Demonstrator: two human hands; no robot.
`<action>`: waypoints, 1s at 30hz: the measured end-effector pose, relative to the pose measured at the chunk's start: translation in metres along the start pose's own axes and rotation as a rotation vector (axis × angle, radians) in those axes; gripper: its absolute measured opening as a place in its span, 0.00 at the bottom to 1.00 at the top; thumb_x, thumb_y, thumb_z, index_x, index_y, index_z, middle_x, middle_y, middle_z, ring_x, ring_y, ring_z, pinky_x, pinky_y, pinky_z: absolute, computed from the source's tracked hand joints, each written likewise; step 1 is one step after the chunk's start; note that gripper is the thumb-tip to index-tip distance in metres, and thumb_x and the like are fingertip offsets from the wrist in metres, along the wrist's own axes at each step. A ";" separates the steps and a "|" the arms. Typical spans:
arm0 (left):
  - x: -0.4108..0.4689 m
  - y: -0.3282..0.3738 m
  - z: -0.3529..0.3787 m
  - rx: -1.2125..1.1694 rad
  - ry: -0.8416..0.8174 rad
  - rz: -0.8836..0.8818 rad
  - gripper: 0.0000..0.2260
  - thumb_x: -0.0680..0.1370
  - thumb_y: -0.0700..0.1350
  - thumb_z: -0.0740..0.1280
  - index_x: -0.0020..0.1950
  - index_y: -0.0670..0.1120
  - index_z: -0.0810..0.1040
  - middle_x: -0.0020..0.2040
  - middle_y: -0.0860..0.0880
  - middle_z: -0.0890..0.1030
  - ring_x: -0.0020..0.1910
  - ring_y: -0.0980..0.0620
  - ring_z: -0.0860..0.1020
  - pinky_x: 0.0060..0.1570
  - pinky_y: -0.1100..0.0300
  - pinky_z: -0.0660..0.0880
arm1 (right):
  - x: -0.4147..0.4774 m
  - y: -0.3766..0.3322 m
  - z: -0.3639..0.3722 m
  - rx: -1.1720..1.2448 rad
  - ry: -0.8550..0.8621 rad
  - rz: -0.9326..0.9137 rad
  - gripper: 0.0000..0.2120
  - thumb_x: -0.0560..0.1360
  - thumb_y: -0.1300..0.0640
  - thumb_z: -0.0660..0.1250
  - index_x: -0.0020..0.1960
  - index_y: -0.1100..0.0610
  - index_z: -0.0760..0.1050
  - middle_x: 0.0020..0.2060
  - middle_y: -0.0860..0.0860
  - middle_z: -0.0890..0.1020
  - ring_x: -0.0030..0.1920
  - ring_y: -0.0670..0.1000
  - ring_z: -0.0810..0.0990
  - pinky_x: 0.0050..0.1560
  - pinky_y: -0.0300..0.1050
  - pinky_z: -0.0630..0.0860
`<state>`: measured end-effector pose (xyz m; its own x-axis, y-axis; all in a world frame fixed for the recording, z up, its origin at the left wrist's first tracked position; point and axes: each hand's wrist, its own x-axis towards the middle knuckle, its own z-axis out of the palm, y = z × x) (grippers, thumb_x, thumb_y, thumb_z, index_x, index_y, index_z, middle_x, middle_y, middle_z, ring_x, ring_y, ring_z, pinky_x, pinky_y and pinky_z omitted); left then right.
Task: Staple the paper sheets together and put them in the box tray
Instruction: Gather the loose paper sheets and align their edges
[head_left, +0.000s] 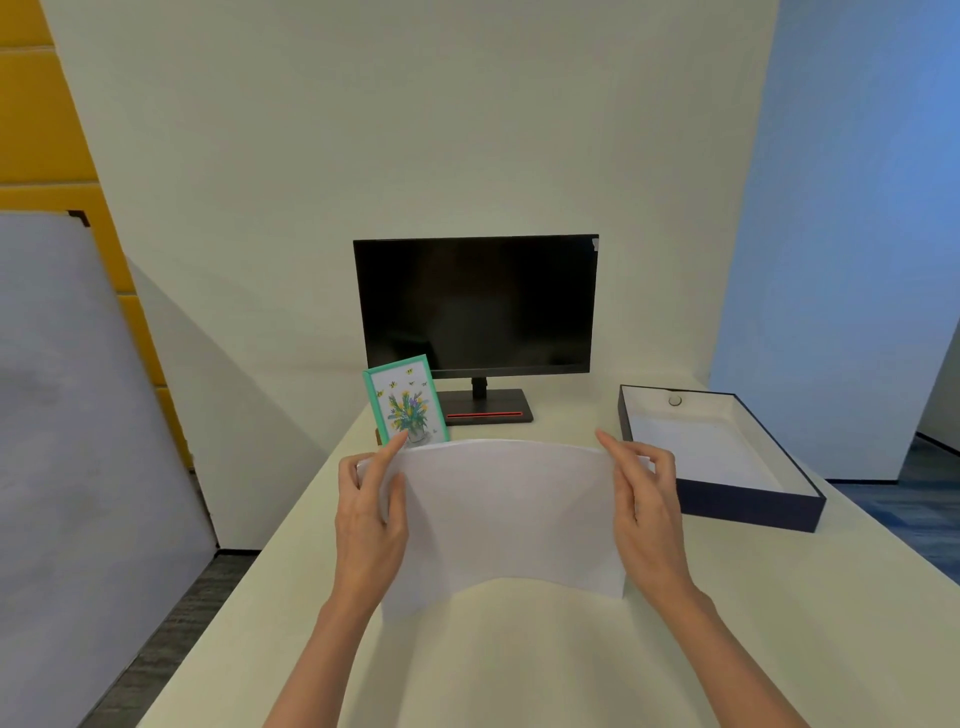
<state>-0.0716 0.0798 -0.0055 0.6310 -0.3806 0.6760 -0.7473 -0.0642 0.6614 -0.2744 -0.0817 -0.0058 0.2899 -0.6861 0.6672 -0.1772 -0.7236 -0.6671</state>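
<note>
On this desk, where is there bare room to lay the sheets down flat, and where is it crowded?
The near desk between the forearms, below the paper sheets held by the left hand and right hand, is bare. The box tray holds only a small round object. The back is crowded: monitor, flower picture.

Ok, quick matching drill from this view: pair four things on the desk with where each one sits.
Things:
1. paper sheets
2. box tray
3. monitor
4. flower card

Places:
A. far centre, screen dark
B. held bowed between both hands
C. right side, open
D. leaning left of the monitor stand

Pairs: 1-B, 2-C, 3-A, 4-D
</note>
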 end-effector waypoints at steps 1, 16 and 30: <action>0.000 -0.001 0.000 -0.002 0.006 0.006 0.19 0.80 0.38 0.61 0.68 0.55 0.73 0.52 0.49 0.68 0.49 0.57 0.71 0.49 0.68 0.67 | 0.000 0.001 0.000 0.004 0.004 0.005 0.21 0.81 0.65 0.54 0.67 0.45 0.72 0.56 0.48 0.67 0.54 0.44 0.72 0.51 0.18 0.64; -0.006 -0.017 0.000 -0.495 -0.130 -0.413 0.15 0.70 0.47 0.69 0.56 0.56 0.73 0.54 0.53 0.81 0.56 0.49 0.80 0.46 0.60 0.75 | 0.011 0.000 -0.002 0.088 0.011 0.100 0.13 0.80 0.64 0.55 0.50 0.49 0.73 0.49 0.47 0.75 0.52 0.43 0.75 0.51 0.45 0.74; 0.088 0.144 -0.031 0.218 -0.455 0.459 0.04 0.78 0.42 0.62 0.51 0.46 0.68 0.44 0.51 0.75 0.45 0.46 0.75 0.46 0.50 0.73 | 0.084 -0.113 -0.039 0.189 -0.610 0.083 0.10 0.74 0.57 0.69 0.54 0.48 0.78 0.49 0.49 0.83 0.50 0.49 0.83 0.52 0.49 0.80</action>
<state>-0.1170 0.0660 0.1594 0.1247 -0.7609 0.6368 -0.9734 0.0304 0.2270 -0.2671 -0.0603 0.1385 0.7752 -0.5324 0.3399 -0.0690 -0.6062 -0.7923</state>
